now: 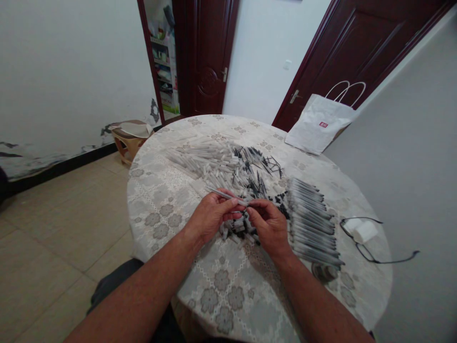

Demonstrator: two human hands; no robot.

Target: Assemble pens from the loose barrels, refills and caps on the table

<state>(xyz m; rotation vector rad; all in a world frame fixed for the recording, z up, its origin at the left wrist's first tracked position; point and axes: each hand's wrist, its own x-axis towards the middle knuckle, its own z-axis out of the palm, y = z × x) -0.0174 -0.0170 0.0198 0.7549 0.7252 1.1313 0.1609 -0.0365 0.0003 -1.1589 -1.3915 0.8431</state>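
Observation:
My left hand (pixel 213 213) is closed around a slim pale pen barrel (pixel 228 196), which slants across the fingers. At the barrel's right end, the fingertips of my right hand (pixel 270 227) are pinched together; any small part between them is hidden. Beneath both hands lies a heap of short white pieces and black bits (pixel 238 232). Beyond them spreads a loose pile of pale pen barrels (pixel 200 159), with thin black pen parts (pixel 259 183) on its right side. Right of my right hand, pens with dark ends (pixel 310 219) lie side by side in a long row.
The round table has a flowered cloth (pixel 221 305). Eyeglasses (pixel 371 259) and white rolls (pixel 364 231) lie at the right, near a small round container (pixel 324 272). A white paper bag (pixel 319 124) stands at the back edge. A stool (pixel 128 143) is beyond the left edge.

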